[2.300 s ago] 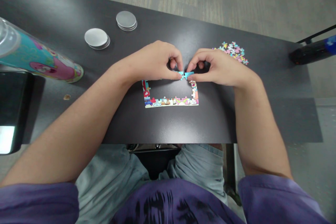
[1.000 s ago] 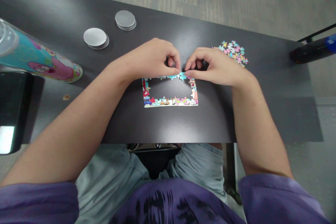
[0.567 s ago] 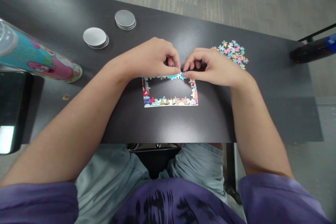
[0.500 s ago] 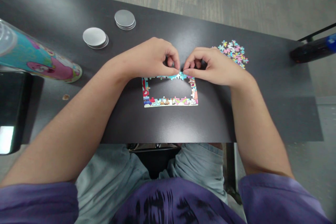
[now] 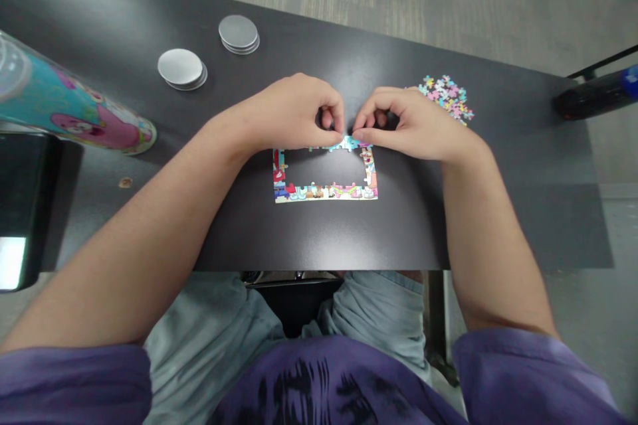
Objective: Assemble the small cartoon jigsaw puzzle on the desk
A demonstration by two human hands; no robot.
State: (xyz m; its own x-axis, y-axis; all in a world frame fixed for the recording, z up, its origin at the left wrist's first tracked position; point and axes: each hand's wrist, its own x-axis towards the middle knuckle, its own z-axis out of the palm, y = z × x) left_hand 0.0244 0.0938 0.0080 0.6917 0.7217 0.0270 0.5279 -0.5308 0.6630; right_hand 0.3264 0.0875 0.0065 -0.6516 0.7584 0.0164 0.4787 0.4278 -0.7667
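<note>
A rectangular jigsaw puzzle border (image 5: 326,193) lies on the dark table, its middle showing bare tabletop. Cartoon figures run along its edges. My left hand (image 5: 304,111) bends over the far edge of the border, thumb and fingertips pinched together on the pieces there. Just to its right, my right hand (image 5: 411,121) pinches the same far edge with thumb and index finger, a small gap apart from the left. The fingers partly cover the far edge. Beyond my right hand lies a pile of loose puzzle pieces (image 5: 451,98), partly hidden by it.
Two stacks of round silvery discs, a nearer stack (image 5: 180,68) and a farther stack (image 5: 238,32), are at the back left. A colourful cartoon-printed tube (image 5: 94,113) stands left, beside a black device (image 5: 24,192). A dark bottle (image 5: 593,94) is at the right.
Both hands stay at the puzzle's far edge, shifting very slightly to the right. The gap between their fingertips is slightly wider, with a bit more of the edge showing.
</note>
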